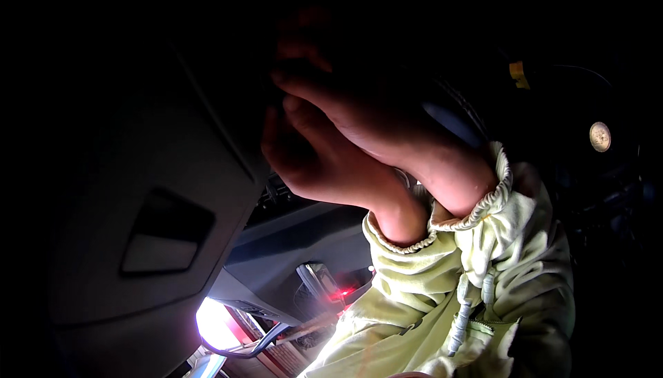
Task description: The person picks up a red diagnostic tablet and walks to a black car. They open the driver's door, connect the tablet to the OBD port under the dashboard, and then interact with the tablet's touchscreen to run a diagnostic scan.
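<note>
My left hand [324, 157] reaches from a pale yellow-green sleeve into shadow, its fingers bent upward. My right hand [373, 126] lies just above and across it, fingers curled at the dark area beside a large dark trim panel [97, 185]. Whatever the fingertips of both hands hold or touch is hidden in darkness. The panel has a recessed, rounded rectangle [166, 233] to the left of my hands.
A dark interior surrounds my hands, with dark grey trim [262, 260] and a small red light [344, 293] below. Bright daylight [215, 323] shows at lower left. At right are a yellow piece [518, 74], a thin wire and a pale round disc [599, 136].
</note>
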A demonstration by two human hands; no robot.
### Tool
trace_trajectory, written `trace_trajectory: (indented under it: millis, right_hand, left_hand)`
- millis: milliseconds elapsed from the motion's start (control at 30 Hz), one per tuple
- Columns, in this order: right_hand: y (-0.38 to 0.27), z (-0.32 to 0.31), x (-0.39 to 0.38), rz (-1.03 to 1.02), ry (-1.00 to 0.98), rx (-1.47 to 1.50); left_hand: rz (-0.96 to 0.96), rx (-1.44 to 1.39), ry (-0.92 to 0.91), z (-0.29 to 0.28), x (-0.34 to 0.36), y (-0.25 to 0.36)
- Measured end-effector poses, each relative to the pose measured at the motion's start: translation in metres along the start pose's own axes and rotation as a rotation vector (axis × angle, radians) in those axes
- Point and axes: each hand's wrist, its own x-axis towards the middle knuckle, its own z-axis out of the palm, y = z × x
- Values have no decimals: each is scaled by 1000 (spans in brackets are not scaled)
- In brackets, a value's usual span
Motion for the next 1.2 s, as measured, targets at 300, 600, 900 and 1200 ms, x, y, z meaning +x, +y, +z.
trace_trajectory:
  millis: [300,600,900,1200]
  right_hand:
    - [-12,21,-23,-46,126,-25]
    - [-12,31,-21,286,243,82]
    - [-6,-4,4,-252,518,-144]
    - [-56,-7,-13,-527,572,-231]
  left_hand:
    - [-25,144,73,-10,-14,5]
    - [134,694,1,-31,-4,25]
    - [720,1096,-74,-59,-8,12]
    - [264,777,-1331,44,-86,-30]
